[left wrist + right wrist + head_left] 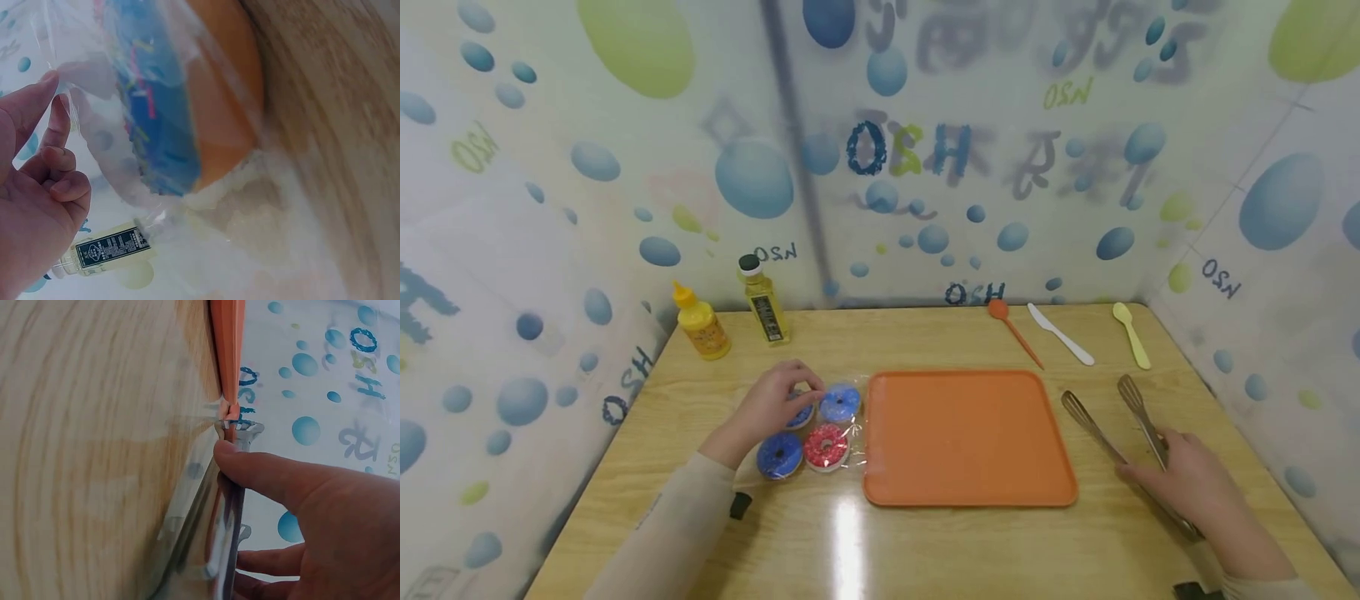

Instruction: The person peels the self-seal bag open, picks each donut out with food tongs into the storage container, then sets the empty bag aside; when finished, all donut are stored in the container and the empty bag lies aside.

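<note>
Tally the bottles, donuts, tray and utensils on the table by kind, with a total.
Bottles: 2 (yellow bottle, dark-capped bottle)
Donuts: 4 (red donut, three blue donuts)
Orange tray: 1
Spoons: 2 (orange spoon, yellow spoon)
White knife: 1
Metal tongs: 1
Total: 11

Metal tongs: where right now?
In the head view, the metal tongs are at lower right, gripped by the right hand, just right of the orange tray.

Head view: high over pale wooden tabletop [970, 550], facing forward-down to white, blue-spotted wall [1075, 208]; widest, farthest off. Left wrist: low, rolled sideways, very near blue-iced ring donut [159, 106]; shares dark-capped yellow bottle [766, 307] with head. Right wrist: low, rolled sideways, close along silver metal tongs [228, 519] toward orange rectangular tray [228, 356]; head sees both.
</note>
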### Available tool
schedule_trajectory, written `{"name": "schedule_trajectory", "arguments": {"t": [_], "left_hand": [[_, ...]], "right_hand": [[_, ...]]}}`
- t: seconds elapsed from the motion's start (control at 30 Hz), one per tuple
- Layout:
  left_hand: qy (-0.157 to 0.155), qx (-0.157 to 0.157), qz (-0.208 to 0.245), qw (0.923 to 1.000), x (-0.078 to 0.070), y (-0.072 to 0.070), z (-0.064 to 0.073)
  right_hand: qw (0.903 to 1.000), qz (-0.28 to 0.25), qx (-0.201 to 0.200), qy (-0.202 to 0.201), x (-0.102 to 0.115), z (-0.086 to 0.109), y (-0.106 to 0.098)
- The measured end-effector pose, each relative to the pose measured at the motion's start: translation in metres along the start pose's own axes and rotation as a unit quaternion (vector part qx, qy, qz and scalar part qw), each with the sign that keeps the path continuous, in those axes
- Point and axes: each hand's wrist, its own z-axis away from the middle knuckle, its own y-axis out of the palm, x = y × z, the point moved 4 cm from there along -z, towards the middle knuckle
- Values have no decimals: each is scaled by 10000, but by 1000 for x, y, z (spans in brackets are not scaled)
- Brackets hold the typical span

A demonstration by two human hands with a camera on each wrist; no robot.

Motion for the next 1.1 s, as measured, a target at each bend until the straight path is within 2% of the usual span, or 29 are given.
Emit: {"name": "schedule_trajectory", "arguments": {"t": [0.17,0.4,0.53,0.73,0.83,0.93,1.1], "left_hand": [[-15,25,10,10000,0,1,0],[-14,52,38,10000,0,1,0],[-19,-9,-4,10000,1,2,0],[-61,-5,-18,10000,4,2,0],[-85,19,27,10000,3,2,0],[-82,25,46,10000,3,1,0],[-74,29,66,9999,3,2,-1]], "right_hand": [[9999,-86,-83,-56,0,3,0],[9931,-582,-890,-494,2,9,-4],[9871,-625,-1246,-782,12,9,-7],[9789,-803,-1482,-1158,47,7,-13],[9711,-919,-1671,-1433,68,3,-16],[9675,-954,-1643,-1666,89,-1,-16],[9628,-690,-1526,-2121,125,-5,-9]]}}
